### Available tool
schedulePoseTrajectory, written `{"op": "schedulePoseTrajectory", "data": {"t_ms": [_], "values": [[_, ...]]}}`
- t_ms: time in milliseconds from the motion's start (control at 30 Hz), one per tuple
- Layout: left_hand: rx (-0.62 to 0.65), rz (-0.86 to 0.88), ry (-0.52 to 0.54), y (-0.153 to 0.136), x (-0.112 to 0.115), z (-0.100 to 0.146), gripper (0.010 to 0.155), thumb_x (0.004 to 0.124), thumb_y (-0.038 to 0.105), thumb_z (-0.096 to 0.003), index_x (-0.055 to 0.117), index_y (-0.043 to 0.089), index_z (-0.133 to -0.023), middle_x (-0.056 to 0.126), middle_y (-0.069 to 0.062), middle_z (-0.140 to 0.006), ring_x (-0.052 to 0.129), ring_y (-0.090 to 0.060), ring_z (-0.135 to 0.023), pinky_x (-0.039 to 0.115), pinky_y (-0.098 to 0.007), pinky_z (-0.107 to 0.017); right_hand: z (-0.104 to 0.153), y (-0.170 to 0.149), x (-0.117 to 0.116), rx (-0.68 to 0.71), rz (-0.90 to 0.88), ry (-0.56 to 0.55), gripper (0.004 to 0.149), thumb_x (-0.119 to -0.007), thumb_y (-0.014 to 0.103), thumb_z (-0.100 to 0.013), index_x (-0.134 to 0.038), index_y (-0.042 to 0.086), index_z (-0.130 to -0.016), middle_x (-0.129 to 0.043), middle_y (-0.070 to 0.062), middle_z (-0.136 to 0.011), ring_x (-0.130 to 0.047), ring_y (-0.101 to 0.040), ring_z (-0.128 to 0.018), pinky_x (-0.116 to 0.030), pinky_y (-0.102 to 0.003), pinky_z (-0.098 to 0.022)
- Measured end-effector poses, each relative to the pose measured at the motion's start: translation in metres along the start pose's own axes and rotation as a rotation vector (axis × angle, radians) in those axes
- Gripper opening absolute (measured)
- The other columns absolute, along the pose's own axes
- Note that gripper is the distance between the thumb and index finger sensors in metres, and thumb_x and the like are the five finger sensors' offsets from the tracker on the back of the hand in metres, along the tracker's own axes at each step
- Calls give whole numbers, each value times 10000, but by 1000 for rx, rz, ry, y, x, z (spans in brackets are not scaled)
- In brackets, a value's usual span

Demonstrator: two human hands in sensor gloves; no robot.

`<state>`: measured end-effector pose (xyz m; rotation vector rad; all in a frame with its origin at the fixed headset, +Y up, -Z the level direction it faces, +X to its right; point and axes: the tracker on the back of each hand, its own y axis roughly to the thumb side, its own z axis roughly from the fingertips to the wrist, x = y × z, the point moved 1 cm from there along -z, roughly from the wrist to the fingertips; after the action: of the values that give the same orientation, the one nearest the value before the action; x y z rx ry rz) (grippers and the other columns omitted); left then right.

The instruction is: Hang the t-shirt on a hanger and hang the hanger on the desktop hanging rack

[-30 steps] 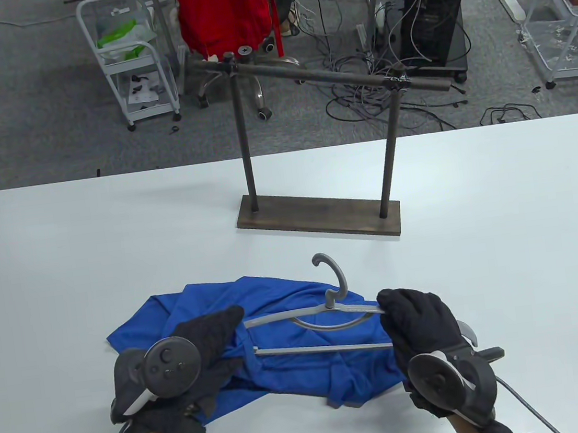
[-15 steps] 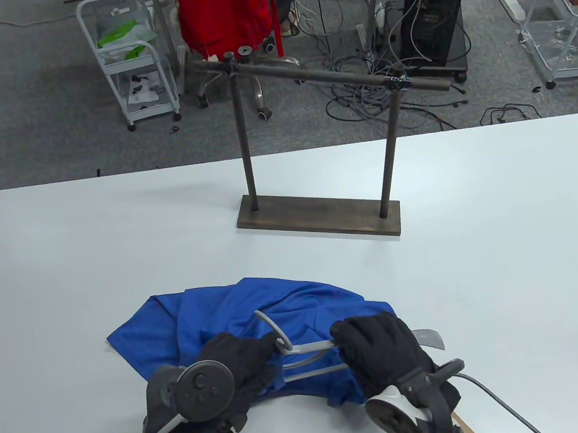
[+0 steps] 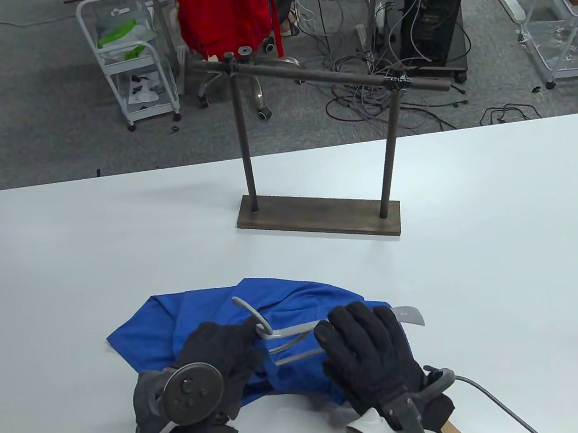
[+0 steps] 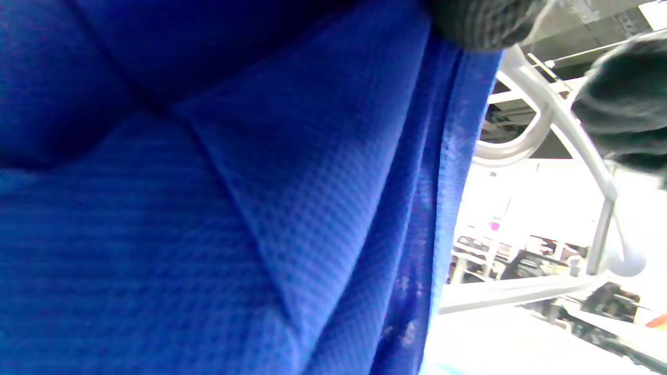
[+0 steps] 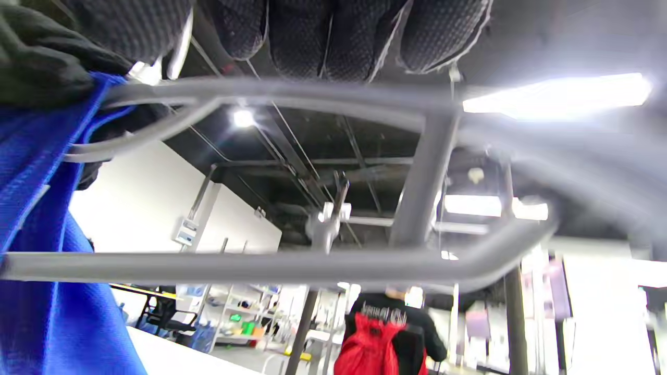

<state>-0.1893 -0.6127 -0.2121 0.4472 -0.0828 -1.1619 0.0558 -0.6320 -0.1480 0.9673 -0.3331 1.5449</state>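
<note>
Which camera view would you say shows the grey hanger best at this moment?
The table view: the hanger shows hook, bars and right tip above the blue t-shirt, between both hands. The right wrist view shows only its bars from below, blurred; the left wrist view shows just a curved piece beside the shirt.

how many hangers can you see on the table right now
1. The grey hanger lies over the blue t-shirt near the table's front edge, gripped by the left hand and right hand. None hang on the rack.
</note>
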Motion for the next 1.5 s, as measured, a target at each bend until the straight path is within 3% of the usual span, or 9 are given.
{"op": "schedulePoseTrajectory", "data": {"t_ms": [100,167,333,433,633,900,1067,1367,1500], "values": [[-19,-5,48,-3,-7,0,598,701,551,-441,618,481,-1029,894,194,-864,934,-87,-767,683,-500,-797,3,12,6,117,-10,-91,578,-666,490,-476,-557,334,-1021,-702,67,-1043,-790,-192,-946,-703,-472,-748],[-18,20,67,-3,-12,2,601,702,549,-441,619,474,-1031,895,189,-863,934,-92,-766,683,-503,-794,4,16,2,173,-54,-53,478,-675,494,-459,-726,354,-913,-913,116,-832,-982,-114,-703,-862,-382,-607],[20,69,138,4,-32,10,603,701,547,-445,622,459,-1036,901,182,-856,939,-97,-755,691,-506,-784,1,12,-23,123,-127,146,509,-693,486,-450,-762,284,-912,-999,91,-655,-1047,-118,-493,-912,-384,-455],[52,98,172,11,-42,16,606,701,548,-445,621,454,-1038,903,180,-853,941,-98,-749,694,-505,-781,-1,10,-36,98,-164,316,565,-683,494,-453,-683,285,-978,-988,82,-681,-1039,-132,-518,-900,-394,-474],[105,147,178,24,-50,24,610,695,554,-449,610,455,-1045,900,185,-854,940,-92,-749,695,-499,-785,-1,15,-49,134,-300,511,712,-681,521,-449,-372,370,-1073,-940,76,-771,-1029,-142,-560,-886,-394,-505],[119,189,151,26,-47,25,611,690,559,-454,595,463,-1050,893,193,-860,934,-84,-758,692,-493,-792,5,26,-61,214,-361,695,633,-719,491,-446,-509,399,-1036,-961,56,-741,-1033,-170,-532,-878,-418,-494],[125,230,147,24,-49,25,610,684,561,-458,586,469,-1052,885,198,-867,929,-80,-762,690,-488,-798,5,21,-71,196,-259,751,676,-690,528,-447,-458,373,-1062,-952,54,-752,-1033,-162,-527,-881,-411,-484],[130,306,160,15,-54,26,609,684,555,-459,581,465,-1053,880,195,-867,925,-82,-759,686,-488,-801,1,-5,-88,34,-146,802,642,-679,536,-457,-540,342,-1053,-952,35,-736,-1031,-179,-496,-876,-430,-464],[113,288,202,7,-58,26,607,696,541,-452,602,453,-1045,889,183,-857,931,-96,-748,687,-499,-791,-3,-21,-86,-52,-57,742,613,-677,537,-460,-569,352,-1035,-944,46,-744,-1029,-168,-502,-878,-424,-469]]}}
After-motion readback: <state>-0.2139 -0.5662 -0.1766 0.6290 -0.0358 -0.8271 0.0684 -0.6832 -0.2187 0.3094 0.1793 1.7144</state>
